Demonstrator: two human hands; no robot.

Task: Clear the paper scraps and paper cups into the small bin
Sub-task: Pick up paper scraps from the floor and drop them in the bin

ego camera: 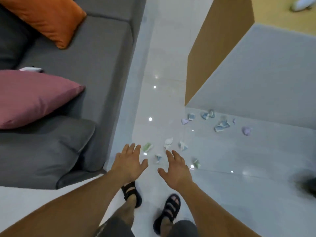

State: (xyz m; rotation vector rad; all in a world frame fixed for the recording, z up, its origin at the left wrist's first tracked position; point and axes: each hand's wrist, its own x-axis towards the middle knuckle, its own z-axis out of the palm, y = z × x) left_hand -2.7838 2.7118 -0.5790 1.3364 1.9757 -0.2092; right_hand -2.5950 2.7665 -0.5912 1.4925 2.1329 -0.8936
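Seemingly barely begun: crumpled pastel paper scraps (221, 126) all lie on the glossy white floor (162, 65) beside the near corner of the grey-topped, tan-sided counter (265, 74). The left hand (130, 161) and right hand (176, 170) hover nearby, spread and empty (no bin or cups visible).

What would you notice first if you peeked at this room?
The left hand and right hand reach out, open, low in the middle. Just past them, crumpled paper scraps dot the shiny floor. On the left, an orange cushion and a pink cushion brighten the grey sofa.
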